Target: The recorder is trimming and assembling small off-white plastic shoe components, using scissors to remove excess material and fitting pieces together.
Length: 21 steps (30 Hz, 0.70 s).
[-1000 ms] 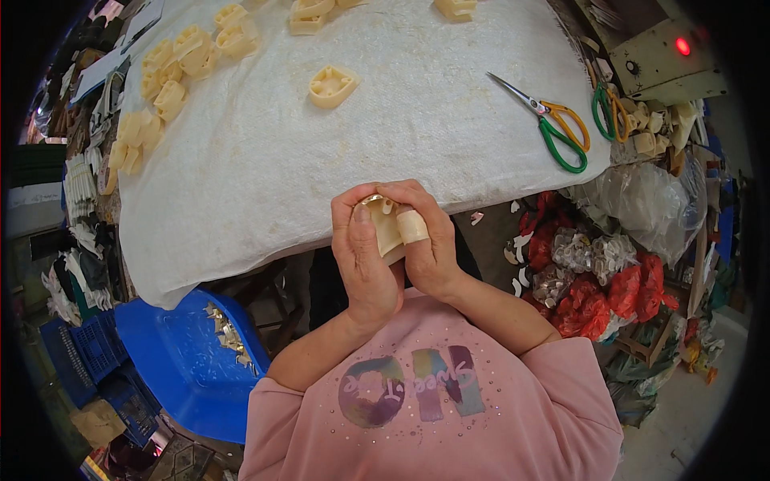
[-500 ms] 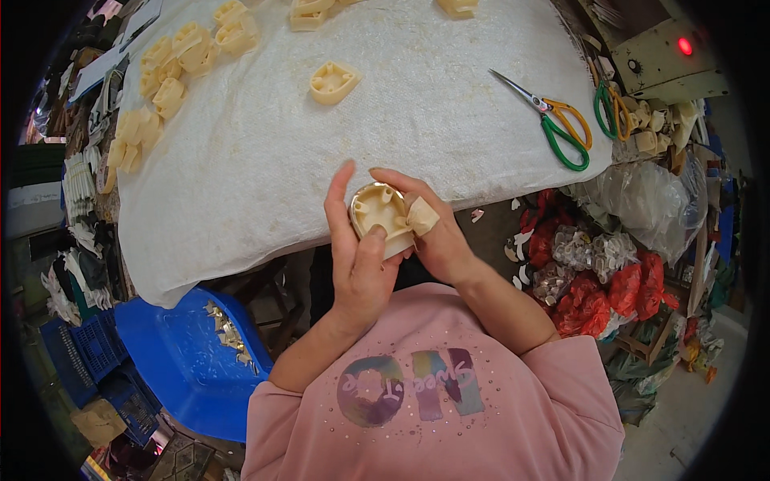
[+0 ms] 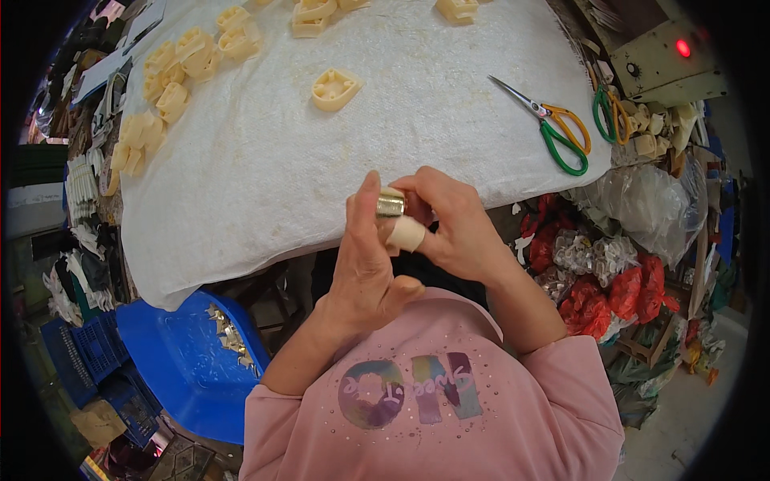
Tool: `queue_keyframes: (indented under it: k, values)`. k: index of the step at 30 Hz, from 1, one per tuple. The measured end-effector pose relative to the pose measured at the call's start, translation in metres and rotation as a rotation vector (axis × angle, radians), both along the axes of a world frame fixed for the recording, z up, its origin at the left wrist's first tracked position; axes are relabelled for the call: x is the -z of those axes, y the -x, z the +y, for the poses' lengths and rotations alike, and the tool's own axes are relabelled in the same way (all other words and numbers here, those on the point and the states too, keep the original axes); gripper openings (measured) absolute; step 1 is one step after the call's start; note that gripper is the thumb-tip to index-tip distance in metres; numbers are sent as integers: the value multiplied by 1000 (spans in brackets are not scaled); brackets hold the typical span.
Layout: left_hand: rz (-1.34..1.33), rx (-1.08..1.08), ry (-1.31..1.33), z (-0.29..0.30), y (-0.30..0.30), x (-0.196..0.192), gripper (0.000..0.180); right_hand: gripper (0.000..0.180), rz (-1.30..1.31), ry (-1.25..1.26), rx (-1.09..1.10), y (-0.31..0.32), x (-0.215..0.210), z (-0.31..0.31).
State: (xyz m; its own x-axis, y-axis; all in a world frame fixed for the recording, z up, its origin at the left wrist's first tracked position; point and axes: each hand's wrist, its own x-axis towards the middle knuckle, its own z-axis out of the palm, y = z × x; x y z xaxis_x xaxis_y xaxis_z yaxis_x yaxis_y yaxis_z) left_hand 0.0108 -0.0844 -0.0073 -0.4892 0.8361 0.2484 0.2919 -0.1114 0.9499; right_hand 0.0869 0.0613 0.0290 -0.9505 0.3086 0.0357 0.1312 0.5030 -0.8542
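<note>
Fingers (image 3: pixel 366 200) of the left hand (image 3: pixel 353 276) stand nearly straight along the 9 o'clock side of a gold-banded cream piece (image 3: pixel 391 204), the thumb spread free; the right hand (image 3: pixel 459 220), its thumb in a pale wrap (image 3: pixel 407 233) — perhaps padding against the hard edge — pinches the piece from 3 o'clock. The piece, curved and bright as metal along its band, is near the closest edge of the white, woven-draped tabletop (image 3: pixel 257 184). At 11 o'clock from it lies a hollow, smooth-walled cream shell (image 3: pixel 335 90); at 2 o'clock, steel scissors (image 3: pixel 540 107) with green and yellow handles, likely laid within the right hand's reach; at 8 o'clock, a glossy blue basin (image 3: pixel 164 353) of metallic scraps (image 3: pixel 231 337).
</note>
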Motion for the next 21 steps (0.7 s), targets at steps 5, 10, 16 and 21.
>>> queue_keyframes:
  k: [5, 10, 16, 21]
  values:
    - [-139, -42, -11, 10, 2, -12, 79, 28, 199, 523, 107, -3, 21, 0]
    - [-308, -111, -46, 12, -5, -9, 70, 24, 81, 596, 111, -4, 27, -1]
    - [-203, -163, -27, 15, -10, -8, 67, 22, 129, 1043, 46, -5, 32, 5]
    - [-314, -154, -58, 13, -9, -1, 64, 24, 114, 1128, 28, -5, 38, 3]
